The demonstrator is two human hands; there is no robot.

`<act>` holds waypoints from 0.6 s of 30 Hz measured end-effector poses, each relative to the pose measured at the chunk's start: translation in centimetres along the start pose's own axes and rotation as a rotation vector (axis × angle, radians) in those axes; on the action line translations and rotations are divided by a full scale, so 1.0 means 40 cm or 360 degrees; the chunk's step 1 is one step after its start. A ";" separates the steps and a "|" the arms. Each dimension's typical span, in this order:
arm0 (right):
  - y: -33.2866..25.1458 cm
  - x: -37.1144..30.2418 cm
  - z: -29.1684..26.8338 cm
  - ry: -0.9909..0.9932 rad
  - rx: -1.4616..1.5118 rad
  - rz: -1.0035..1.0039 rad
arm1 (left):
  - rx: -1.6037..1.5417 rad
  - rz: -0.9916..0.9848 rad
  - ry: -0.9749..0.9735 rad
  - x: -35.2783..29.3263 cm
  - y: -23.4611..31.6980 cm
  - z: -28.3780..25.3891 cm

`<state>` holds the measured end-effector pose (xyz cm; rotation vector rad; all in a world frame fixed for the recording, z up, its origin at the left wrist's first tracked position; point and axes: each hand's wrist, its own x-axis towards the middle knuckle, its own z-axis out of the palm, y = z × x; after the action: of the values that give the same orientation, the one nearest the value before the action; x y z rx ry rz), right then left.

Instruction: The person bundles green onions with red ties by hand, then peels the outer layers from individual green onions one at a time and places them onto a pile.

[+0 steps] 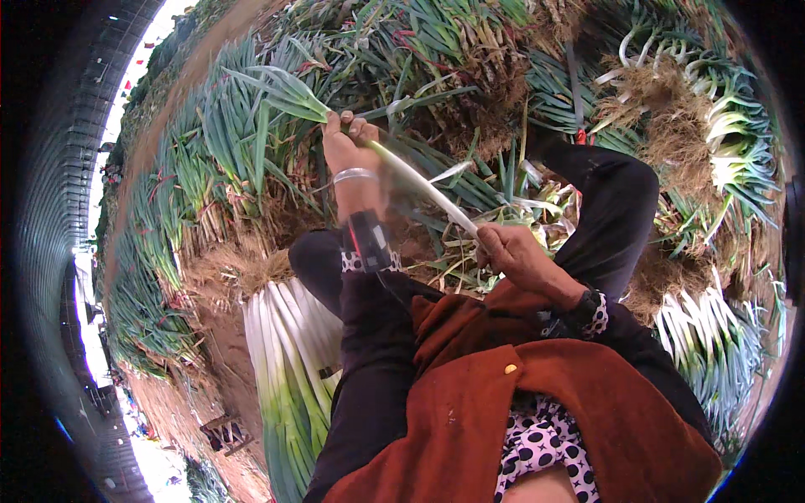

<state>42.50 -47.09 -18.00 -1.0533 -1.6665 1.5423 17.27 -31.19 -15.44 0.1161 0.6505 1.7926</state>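
A single long leek (419,186) slants across in front of me, its green leaves at the upper left and its white shaft running down to the right. My left hand (348,142), a bracelet on its wrist, is closed round the stalk just below the leaves. Around the white lower end, my right hand (516,256) is wrapped, so that the root end is hidden. Beneath the leek, loose peeled leaves (545,210) and torn scraps litter the ground between my legs.
Cleaned white-stemmed leeks (289,335) lie beside my left leg. More stand in a row (700,327) at the right, with rooted ones (671,109) behind. Bundles of unpeeled green leeks (243,117) fill the far side and the left. A small dark frame-like object (226,434) lies lower left.
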 end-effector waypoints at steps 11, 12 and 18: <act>-0.008 0.009 0.008 -0.0199 0.0588 0.0447 | -0.0702 -0.0252 -0.0697 -0.020 0.005 -0.013; -0.004 0.010 0.006 -0.0192 0.0582 0.0445 | -0.0375 -0.0062 -0.0402 -0.015 0.002 -0.003; -0.008 0.038 -0.014 0.0079 0.0125 0.0179 | 0.0163 0.0264 -0.0037 0.017 0.006 -0.002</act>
<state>42.20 -45.49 -17.71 -1.1511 -1.5235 1.6259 16.82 -30.64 -15.56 0.2664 0.7339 1.9140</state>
